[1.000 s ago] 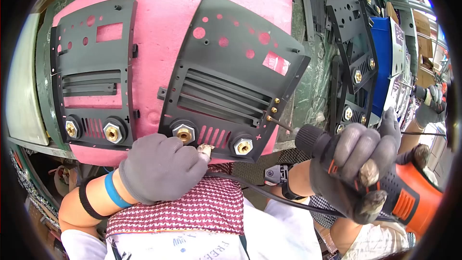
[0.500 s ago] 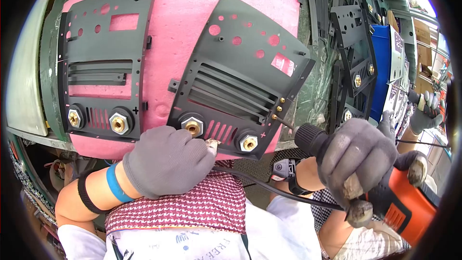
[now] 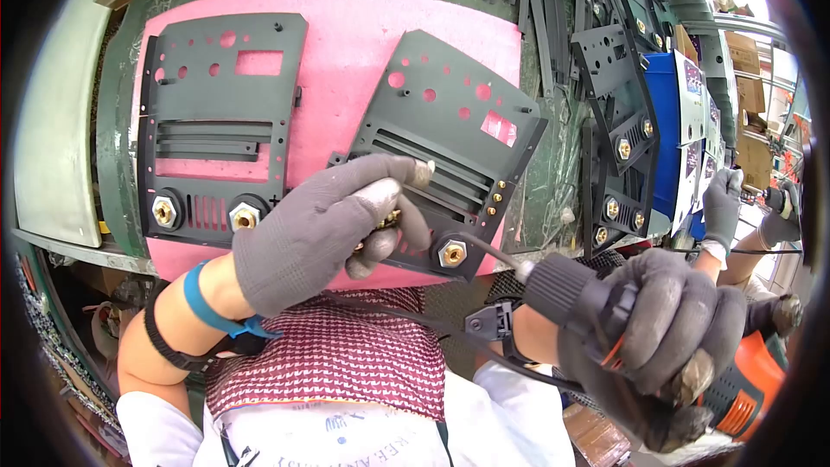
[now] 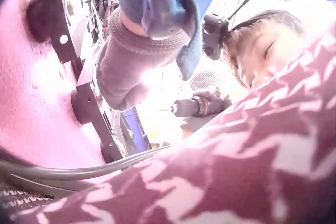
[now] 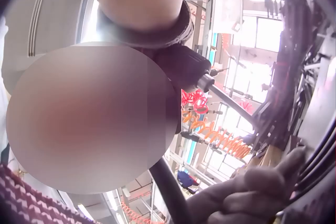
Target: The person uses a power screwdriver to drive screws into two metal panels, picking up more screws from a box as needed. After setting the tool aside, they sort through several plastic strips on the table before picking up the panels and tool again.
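My gloved left hand (image 3: 303, 225) is raised over the lower left of a tilted dark panel (image 3: 445, 108). Its curled fingers hold several small brass pieces (image 3: 389, 220), while the index finger extends over the slats. In my gloved right hand (image 3: 666, 329) is an orange and black electric drill (image 3: 742, 398), gripped around its body. The drill's long bit (image 3: 488, 251) points at the panel's lower right, near a large brass fitting with a hex nut (image 3: 452, 252). Three small brass pieces (image 3: 495, 198) sit along the right edge. The left hand covers the panel's other lower corner.
A second dark panel (image 3: 220, 95) lies to the left on the pink foam sheet (image 3: 346, 26). More panels (image 3: 618, 121) are stacked at right beside a blue bin (image 3: 664, 121). Dark metal strips (image 3: 545, 26) lie behind. Another person's gloved hand (image 3: 720, 207) is at far right.
My left hand has left the panel's lower edge and risen over its slats, showing brass pieces in its fingers. The drill bit has moved off the small brass pieces, down and left.
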